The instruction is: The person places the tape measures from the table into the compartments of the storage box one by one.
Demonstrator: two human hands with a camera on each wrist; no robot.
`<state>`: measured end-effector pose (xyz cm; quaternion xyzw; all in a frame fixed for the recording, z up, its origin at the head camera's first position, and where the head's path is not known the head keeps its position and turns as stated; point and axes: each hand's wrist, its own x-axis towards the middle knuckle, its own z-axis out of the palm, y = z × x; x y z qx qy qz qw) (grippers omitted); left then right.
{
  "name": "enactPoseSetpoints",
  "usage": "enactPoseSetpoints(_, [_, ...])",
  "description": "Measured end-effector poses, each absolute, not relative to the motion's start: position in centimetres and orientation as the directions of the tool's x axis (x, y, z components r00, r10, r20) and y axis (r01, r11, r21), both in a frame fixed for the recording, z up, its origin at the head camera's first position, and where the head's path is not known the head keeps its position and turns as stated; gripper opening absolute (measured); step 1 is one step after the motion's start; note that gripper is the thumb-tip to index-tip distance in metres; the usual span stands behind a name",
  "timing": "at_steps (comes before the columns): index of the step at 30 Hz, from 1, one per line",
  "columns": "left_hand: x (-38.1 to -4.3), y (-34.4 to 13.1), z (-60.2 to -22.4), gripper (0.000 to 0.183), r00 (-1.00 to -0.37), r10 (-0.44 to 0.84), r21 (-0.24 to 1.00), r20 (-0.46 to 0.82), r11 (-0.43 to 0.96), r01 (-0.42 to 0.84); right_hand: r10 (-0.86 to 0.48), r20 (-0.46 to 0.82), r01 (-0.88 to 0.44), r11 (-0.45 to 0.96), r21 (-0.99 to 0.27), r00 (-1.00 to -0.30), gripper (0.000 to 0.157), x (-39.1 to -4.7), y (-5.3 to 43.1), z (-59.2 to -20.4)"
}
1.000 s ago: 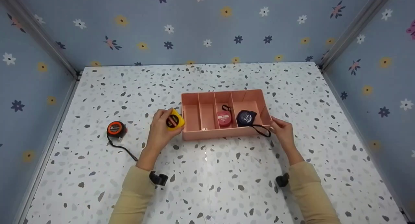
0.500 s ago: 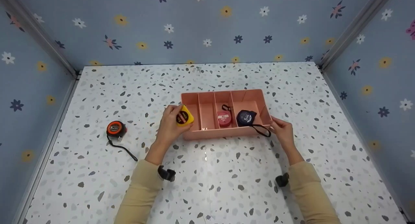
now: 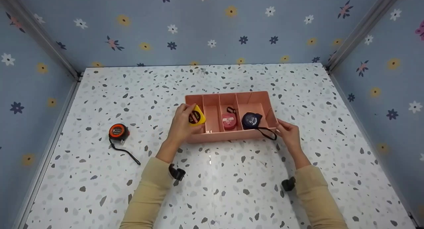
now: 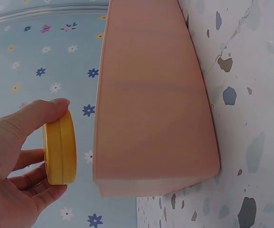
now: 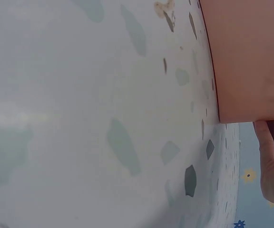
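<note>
My left hand (image 3: 180,124) pinches a yellow tape measure (image 3: 197,115) between thumb and fingers. In the head view it overlaps the leftmost compartment of a pink divided box (image 3: 228,135). From the left wrist, the yellow case (image 4: 61,147) shows higher than the box rim, apart from the wall (image 4: 151,109). My right hand (image 3: 290,133) rests its fairly straight fingertips against the box's right end, near the front corner. Inside the box, a pink tape measure (image 3: 229,121) lies in the third compartment and a dark blue one marked 5m (image 3: 251,120) in the widest, right-hand compartment.
A black and orange tape measure (image 3: 118,132) with a wrist cord (image 3: 127,151) lies on the speckled table (image 3: 232,186), left of the box. The blue tape's strap (image 3: 267,133) hangs over the front rim. Flowered blue walls (image 3: 212,27) stand behind and at both sides.
My left hand has carried the yellow tape measure rightward and slightly away from me, from beside the box to over its leftmost compartment. My right hand and the box have stayed put.
</note>
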<state>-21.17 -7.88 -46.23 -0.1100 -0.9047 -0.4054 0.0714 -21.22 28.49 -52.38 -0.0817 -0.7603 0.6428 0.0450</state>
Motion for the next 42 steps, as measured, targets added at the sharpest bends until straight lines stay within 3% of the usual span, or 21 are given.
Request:
enactPoseSetpoints(5, [-21.6,-7.2,-46.0,0.069,-0.966,0.155,0.713,0.208,0.652,0.258,0.188,-0.022,0.052,0.156,-0.986,-0.982,0.034,-21.3,28.6,-52.6])
enactPoseSetpoints(15, [-22.6,-6.0,-46.1,0.068,-0.962,0.212,0.686,0.171,0.676,0.271,0.198,0.007,0.028,0.173,-0.984,-0.980,0.036,-23.4,30.9,-57.4])
enactPoseSetpoints(19, [-22.8,-5.6,-45.9,0.068,-0.961,0.229,0.671,0.153,0.690,0.271,0.178,0.001,0.025,0.148,-0.989,-0.984,0.036,-22.8,30.3,-56.1])
enactPoseSetpoints(21, [-22.9,-5.4,-45.9,0.068,-0.962,0.234,0.668,0.141,0.695,0.268,0.132,0.006,0.004,0.069,-0.998,-0.991,0.034,-22.5,30.3,-55.5])
enactPoseSetpoints(29, [-23.6,-4.7,-46.0,0.070,-0.955,0.273,0.647,0.114,0.709,0.280,0.181,-0.032,0.065,0.178,-0.982,-0.983,0.036,-21.3,28.6,-52.6])
enactPoseSetpoints(37, [-24.3,-4.2,-46.4,0.070,-0.934,0.341,0.647,0.109,0.689,0.327,0.195,0.028,0.006,0.171,-0.985,-0.980,0.040,-23.5,31.0,-57.7])
enactPoseSetpoints(42, [-24.7,-4.0,-46.5,0.070,-0.929,0.359,0.655,0.085,0.683,0.324,0.227,0.043,-0.001,0.180,-0.984,-0.973,0.037,-24.0,31.4,-58.8])
